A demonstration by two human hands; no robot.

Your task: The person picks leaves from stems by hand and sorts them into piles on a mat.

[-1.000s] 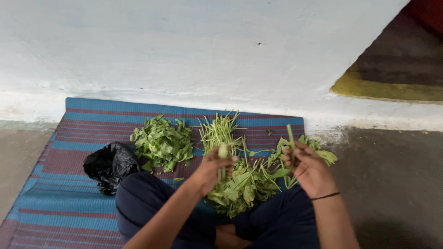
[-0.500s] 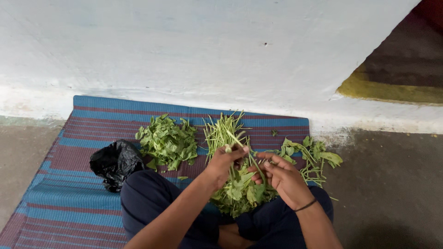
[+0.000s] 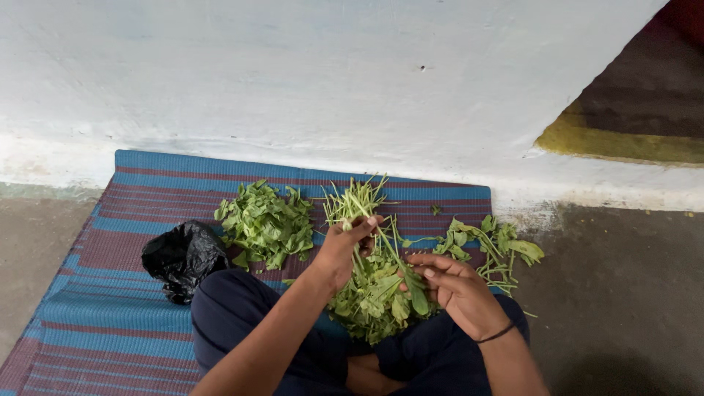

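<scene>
We sit facing a pale, whitewashed wall (image 3: 308, 81) that meets a grey concrete floor (image 3: 623, 293). A blue and maroon striped mat (image 3: 110, 308) lies on the floor, its far edge just against the wall's foot. At upper right we see a dark step with a yellow painted edge (image 3: 623, 143). Daylight is soft and even.

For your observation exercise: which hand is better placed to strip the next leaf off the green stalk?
Probably the right hand: its fingers already touch a leaf low on the thin green leafy stalk, while the left hand grips the stalk higher up, steadying it.
</scene>
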